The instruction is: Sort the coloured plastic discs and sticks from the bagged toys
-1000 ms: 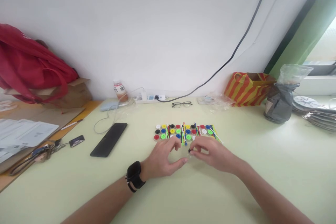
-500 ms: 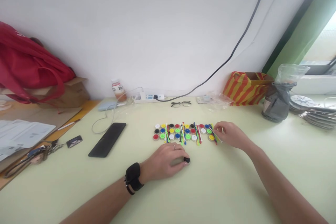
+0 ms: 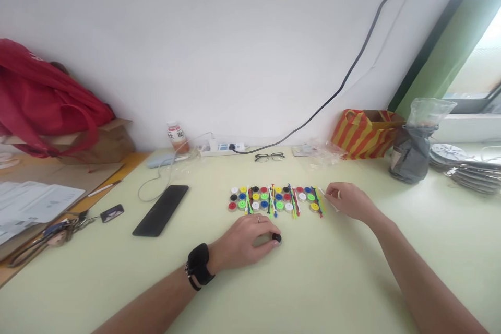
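Between the thumb and forefinger of my left hand [image 3: 245, 240] is a round black-topped disc [image 3: 277, 238] with a clear base, resting on the table in front of the rows. My right hand [image 3: 346, 201] pinches a thin white arrow stick [image 3: 323, 193] at the right end of the layout; the fingertips partly cover it. Rows of small coloured discs [image 3: 256, 197] in white, yellow, black, red, blue and green lie behind my left hand. Bundles of coloured arrow sticks [image 3: 272, 201] lie between the groups of discs, and the rightmost bundle [image 3: 319, 202] is just left of my right hand.
A black phone [image 3: 161, 211] lies to the left, with keys [image 3: 58, 229] and papers [image 3: 35, 203] beyond. Eyeglasses [image 3: 270, 157], a power strip [image 3: 222, 149] and a bottle [image 3: 178, 138] are at the back. A striped bag [image 3: 364, 135] and grey bag [image 3: 410, 154] stand right.
My right hand has shifted slightly right, and the white stick now shows apart from the rightmost bundle. My left hand stays on the black disc, almost unmoved.
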Tool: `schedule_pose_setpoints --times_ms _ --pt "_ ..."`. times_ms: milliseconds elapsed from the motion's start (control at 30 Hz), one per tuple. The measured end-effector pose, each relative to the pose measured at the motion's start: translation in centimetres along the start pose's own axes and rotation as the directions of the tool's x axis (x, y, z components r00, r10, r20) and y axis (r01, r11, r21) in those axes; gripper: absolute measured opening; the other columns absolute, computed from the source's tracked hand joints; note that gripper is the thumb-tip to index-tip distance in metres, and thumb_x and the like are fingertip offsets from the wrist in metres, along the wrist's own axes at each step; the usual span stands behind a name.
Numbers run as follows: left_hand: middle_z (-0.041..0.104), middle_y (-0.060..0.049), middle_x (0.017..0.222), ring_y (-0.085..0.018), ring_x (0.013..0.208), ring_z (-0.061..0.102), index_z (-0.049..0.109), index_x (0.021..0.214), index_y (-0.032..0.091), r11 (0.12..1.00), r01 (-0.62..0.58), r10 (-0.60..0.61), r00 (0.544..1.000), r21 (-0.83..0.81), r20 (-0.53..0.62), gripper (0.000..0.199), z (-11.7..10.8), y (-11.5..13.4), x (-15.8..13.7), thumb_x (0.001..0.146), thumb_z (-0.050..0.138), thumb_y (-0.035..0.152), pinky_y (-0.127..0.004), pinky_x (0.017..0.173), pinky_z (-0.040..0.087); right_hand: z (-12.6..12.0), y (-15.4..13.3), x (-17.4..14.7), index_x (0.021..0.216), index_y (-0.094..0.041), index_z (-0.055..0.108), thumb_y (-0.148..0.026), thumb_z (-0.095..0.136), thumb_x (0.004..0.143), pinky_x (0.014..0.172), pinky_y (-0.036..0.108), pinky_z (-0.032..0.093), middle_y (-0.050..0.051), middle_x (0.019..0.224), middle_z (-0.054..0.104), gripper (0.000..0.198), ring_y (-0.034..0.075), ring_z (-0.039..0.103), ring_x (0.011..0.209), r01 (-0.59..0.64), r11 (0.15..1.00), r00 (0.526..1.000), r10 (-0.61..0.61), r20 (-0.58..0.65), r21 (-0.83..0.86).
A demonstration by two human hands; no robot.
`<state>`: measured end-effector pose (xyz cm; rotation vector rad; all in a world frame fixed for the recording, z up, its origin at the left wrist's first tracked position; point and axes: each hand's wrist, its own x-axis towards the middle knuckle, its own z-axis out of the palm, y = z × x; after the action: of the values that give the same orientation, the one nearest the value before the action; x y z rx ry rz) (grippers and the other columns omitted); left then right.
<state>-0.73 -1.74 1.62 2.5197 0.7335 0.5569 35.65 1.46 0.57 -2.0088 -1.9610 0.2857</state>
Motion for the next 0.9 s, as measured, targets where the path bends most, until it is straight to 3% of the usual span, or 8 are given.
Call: schedule_pose_setpoints --times_ms 200,533,900 --pt "0.076 -0.004 0.107 -0.021 0.103 0.069 0.072 0.114 0.026 1.000 0.015 -0.015 1.000 -0.023 -0.008 0.018 0.1 -0.2 -0.1 0.099 0.063 0.032 -0.031 0.088 0.052 0.6 -1.1 -0.2 0.089 -0.026 0.073 -0.028 0.055 0.088 0.069 0.029 0.045 0.003 0.087 0.073 0.018 0.019 0.066 0.076 0.162 0.984 0.981 -0.169 0.092 0.079" --pt "0.077 -0.003 0.108 -0.021 0.104 0.071 0.072 0.115 0.026 0.999 -0.004 0.003 1.000 -0.050 -0.022 0.020 -0.1 0.0 -0.2 0.096 0.065 0.029 -0.033 0.091 0.053 0.9 -1.3 -0.3 0.088 -0.025 0.070 -0.023 0.054 0.086 0.067 0.030 0.043 0.004 0.084 0.073 0.015 0.022 0.065 0.075 0.144 0.987 0.982 -0.152 0.108 0.078" --pt "0.078 -0.002 0.108 -0.020 0.102 0.071 0.073 0.115 0.025 0.997 0.016 -0.018 1.000 -0.073 -0.020 0.019 0.4 -0.9 -0.1 0.099 0.064 0.030 -0.030 0.086 0.054 0.4 -1.6 -0.6 0.084 -0.025 0.063 -0.023 0.054 0.086 0.064 0.029 0.041 0.002 0.087 0.072 0.010 0.019 0.064 0.073 0.167 0.985 0.985 -0.169 -0.046 -0.034"
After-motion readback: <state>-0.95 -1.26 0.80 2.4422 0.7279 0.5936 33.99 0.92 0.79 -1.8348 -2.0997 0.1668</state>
